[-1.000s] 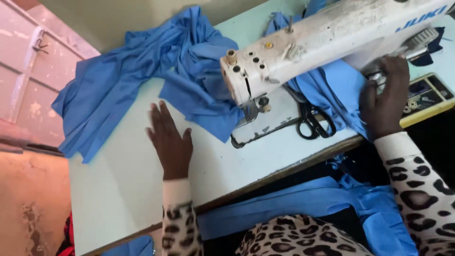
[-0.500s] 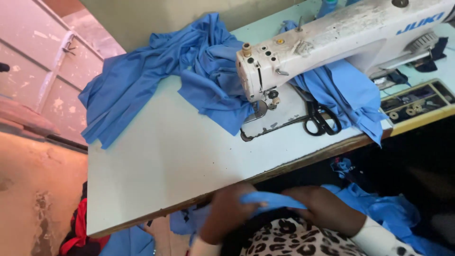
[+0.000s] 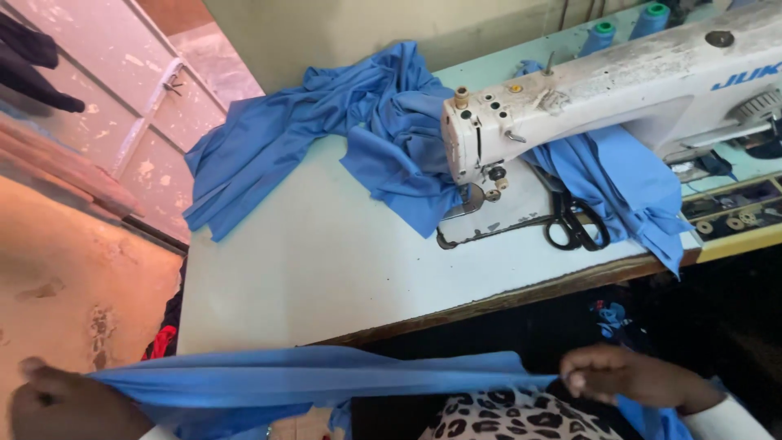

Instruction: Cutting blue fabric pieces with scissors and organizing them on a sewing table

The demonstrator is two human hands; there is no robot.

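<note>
Item: blue fabric strip, a long folded band of thin knit cloth, stretched level below the front edge of the desk and above the lap, between the left hand, closed in a fist around one end, and the right hand, fingertips pinched on the other. Handling, by judgement: light, soft, limp and somewhat stretchy, sagging wherever unsupported, not fragile; best gripped at the ends or along the folded edge, under slight tension. Adjacent: more blue cloth heaped beside the white sewing machine, black scissors on the desk.
</note>
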